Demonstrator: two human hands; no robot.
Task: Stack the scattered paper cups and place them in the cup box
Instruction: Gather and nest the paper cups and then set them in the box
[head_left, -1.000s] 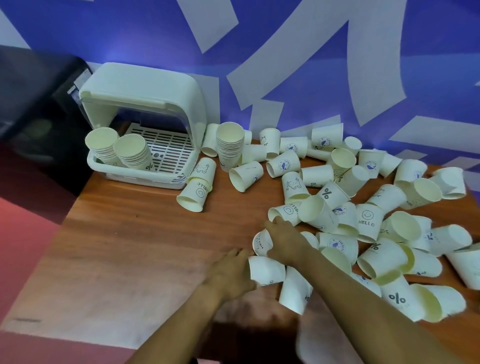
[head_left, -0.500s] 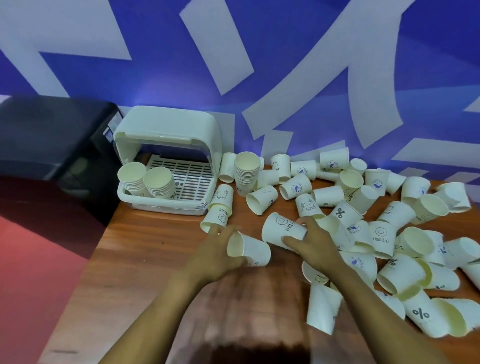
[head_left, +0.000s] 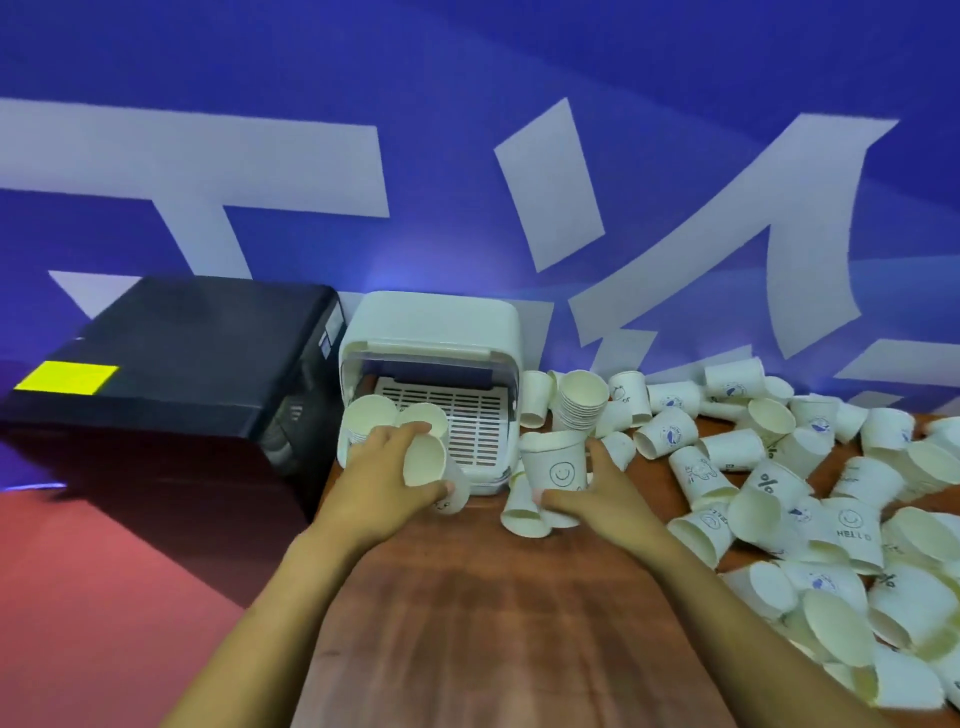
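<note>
The left hand grips a paper cup lying on its side in the fingers, its long axis running from the open mouth, which faces up and toward the camera, down to the base at the lower right; the thumb lies under it and the fingers curl over the top. It is held just in front of the cup box, a white hooded container at the table's far left corner with a slatted tray for a floor. Two short stacks of cups already stand in the box's left part, mouths upward.

The right hand holds a second cup upright, mouth up, with a smiley face printed on the side toward the camera. Thumb and fingers wrap its lower half. Another cup lies on its side just below and left of it, touching or nearly touching the hand (blur makes contact hard to judge).

Just right of the box a taller stack stands upright on the wooden table. The scattered cups cover the table's right side, mostly tipped over and pointing every which way, some printed with a percent sign, some with "HELLO".

A black box with a yellow label sits left of the table, against the blue wall with pale shapes.
</note>
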